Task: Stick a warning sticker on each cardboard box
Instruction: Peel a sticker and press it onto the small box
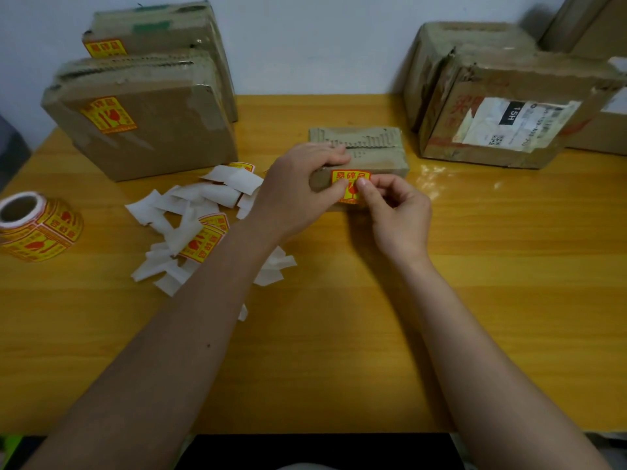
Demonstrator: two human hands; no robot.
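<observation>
We see the left hand (298, 188) gripping a small box (369, 154) mid-table (339, 334), thumb on its front. The right hand (395, 215) pinches a yellow sticker (351, 184) against that front face. A roll (37, 225) lies far left.

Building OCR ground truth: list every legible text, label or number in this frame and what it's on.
"易碎品": yellow sticker going onto the small box under both hands.
"易碎品": sticker on the near left box.
"易碎品": sticker on the rear left box, blurred.
"15H": shipping label on the right box.
Unreadable: the label's other print, red characters on that box, sticker roll.
</observation>
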